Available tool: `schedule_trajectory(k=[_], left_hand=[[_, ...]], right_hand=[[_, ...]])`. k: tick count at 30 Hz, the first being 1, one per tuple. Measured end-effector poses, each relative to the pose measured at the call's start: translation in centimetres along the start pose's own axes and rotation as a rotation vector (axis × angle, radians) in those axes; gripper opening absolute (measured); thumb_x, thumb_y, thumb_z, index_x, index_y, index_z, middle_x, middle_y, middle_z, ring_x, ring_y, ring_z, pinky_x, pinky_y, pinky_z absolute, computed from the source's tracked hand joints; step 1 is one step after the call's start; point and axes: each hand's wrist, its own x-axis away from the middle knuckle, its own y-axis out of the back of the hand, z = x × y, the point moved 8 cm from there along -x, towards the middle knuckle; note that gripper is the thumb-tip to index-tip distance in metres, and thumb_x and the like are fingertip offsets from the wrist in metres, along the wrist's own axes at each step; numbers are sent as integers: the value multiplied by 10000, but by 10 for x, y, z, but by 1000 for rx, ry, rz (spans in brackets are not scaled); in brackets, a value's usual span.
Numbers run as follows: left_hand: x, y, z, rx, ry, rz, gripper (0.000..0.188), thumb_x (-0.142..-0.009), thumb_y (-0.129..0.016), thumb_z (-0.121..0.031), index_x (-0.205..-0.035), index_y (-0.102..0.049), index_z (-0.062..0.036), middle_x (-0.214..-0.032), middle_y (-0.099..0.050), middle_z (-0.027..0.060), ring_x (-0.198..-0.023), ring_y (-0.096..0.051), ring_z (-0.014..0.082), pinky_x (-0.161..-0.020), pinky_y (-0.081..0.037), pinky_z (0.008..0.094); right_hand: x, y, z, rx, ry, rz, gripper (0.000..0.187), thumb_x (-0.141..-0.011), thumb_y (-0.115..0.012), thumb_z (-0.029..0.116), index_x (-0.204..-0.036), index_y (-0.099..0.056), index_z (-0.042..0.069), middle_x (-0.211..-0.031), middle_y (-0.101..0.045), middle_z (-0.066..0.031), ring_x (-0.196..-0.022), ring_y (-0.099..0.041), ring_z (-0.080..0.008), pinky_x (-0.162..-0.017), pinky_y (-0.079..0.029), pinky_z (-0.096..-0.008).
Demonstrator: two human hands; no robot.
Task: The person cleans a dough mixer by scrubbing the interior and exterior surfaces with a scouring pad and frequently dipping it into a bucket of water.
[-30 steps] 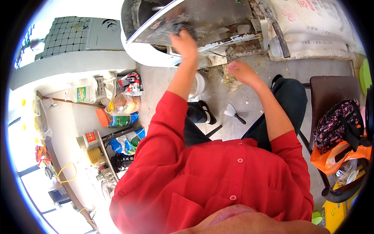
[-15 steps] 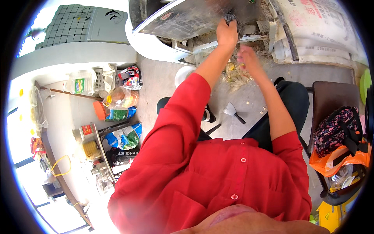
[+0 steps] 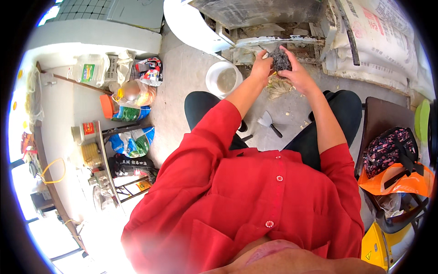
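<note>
A dark grey steel wool scourer (image 3: 281,60) is between my two hands, low in front of a dirty metal machine (image 3: 260,13). My left hand (image 3: 262,68) grips its left side with bent fingers. Around the right side curl the fingers and thumb of my right hand (image 3: 297,75). Food scraps and debris (image 3: 279,87) lie on the floor just under the hands. A scraper (image 3: 270,124) with a pale blade and black handle rests on the floor between my legs. To the left of my left forearm stands a white bucket (image 3: 209,81) with greyish liquid inside.
Stacked white sacks (image 3: 372,43) stand at the far right beside the machine. At the right, a brown chair (image 3: 388,109) bears a patterned bag (image 3: 391,150) and an orange bag (image 3: 401,180). Jugs and packages crowd a shelf (image 3: 104,160) on the left.
My left hand has come down from the metal panel with the scourer, and my right hand has closed on it too. The view has shifted, so more of the bucket shows.
</note>
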Motion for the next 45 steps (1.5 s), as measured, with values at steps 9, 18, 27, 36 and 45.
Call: schedule_trajectory(k=[9,18,27,36,45], left_hand=[[50,54,29,-808,-302,-35,300,-788,-588,-244,-965,-724,-43,-910,-692,226,-905,-658,404,-818,-508,463],[107,101,58,-909,-361,-75,275,-820,-532,-214,-951,-700,-41,-905,-680,239,-882,-647,428,-810,-488,509],[135,103,46,-991,-561,-56,215,-827,-543,-187,-872,-666,-18,-909,-673,222,-927,-607,436,-834,-467,543],[103,90,73,-1094,-419,343,259,-851,-528,-188,-974,-656,1,-1029,-661,241,-1009,-623,409,-860,-487,520],[-6,133,64,-1126,-420,386,306,-890,-522,-288,-1049,-665,-70,-1077,-672,188,-1024,-627,398,-868,-490,500]], right_hand=[[35,-28,-50,384,-93,0,693,-856,-682,93,-1477,-374,115,-1138,-576,-53,-879,-574,-91,-744,-495,-273],[102,-110,-88,37,-394,-103,480,-920,-594,161,-1360,-409,214,-1136,-565,-23,-971,-575,-166,-696,-560,-378],[96,-110,-104,-101,-357,-153,384,-1006,-493,230,-1389,-517,228,-1096,-606,16,-893,-561,-103,-667,-491,-296],[79,-76,-114,361,-313,-258,319,-949,-595,190,-1267,-613,195,-929,-604,40,-722,-515,-66,-549,-377,-222],[1,0,-72,751,-403,-444,434,-938,-565,366,-1300,-556,127,-1029,-624,-33,-717,-546,-135,-490,-410,-279]])
